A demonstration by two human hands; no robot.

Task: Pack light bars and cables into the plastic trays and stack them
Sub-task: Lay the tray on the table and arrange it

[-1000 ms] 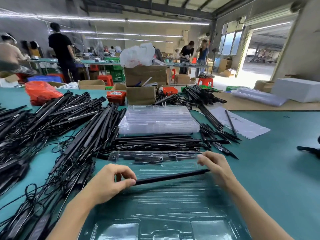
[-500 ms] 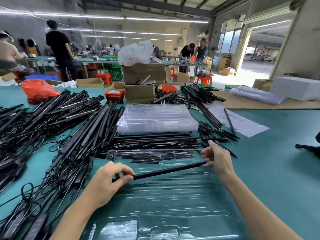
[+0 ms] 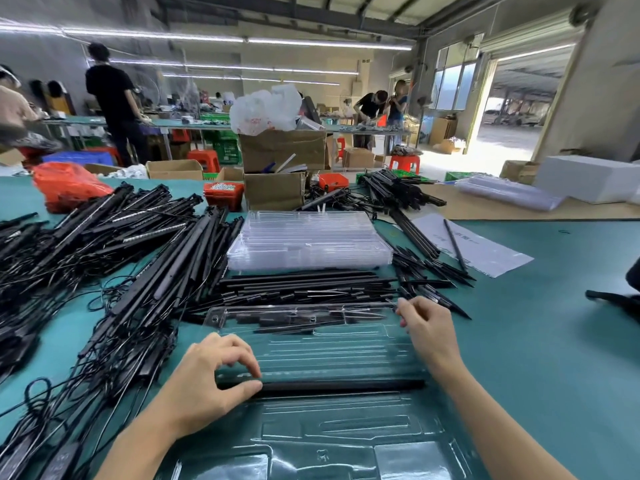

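A clear plastic tray (image 3: 346, 427) lies on the green table right in front of me. One black light bar (image 3: 339, 385) lies across it in a slot. My left hand (image 3: 207, 382) pinches the bar's left end between thumb and fingers. My right hand (image 3: 429, 334) is off the bar, its fingers loosely curled and holding nothing, at the tray's far right corner. Loose black bars (image 3: 304, 285) lie just beyond the tray. Behind them stands a stack of empty clear trays (image 3: 308, 240). Light bars with cables (image 3: 156, 271) are heaped to the left.
Tangled black cables (image 3: 69, 393) spread beside my left arm. Cardboard boxes (image 3: 277, 161) and a red bin (image 3: 223, 195) stand at the table's back. A white sheet (image 3: 478, 247) lies at the right, more bars (image 3: 401, 192) behind it. People work at far tables.
The bar, held in the air by both hands, has come down into the tray slot. My right hand let go and moved up to the tray's far right corner.
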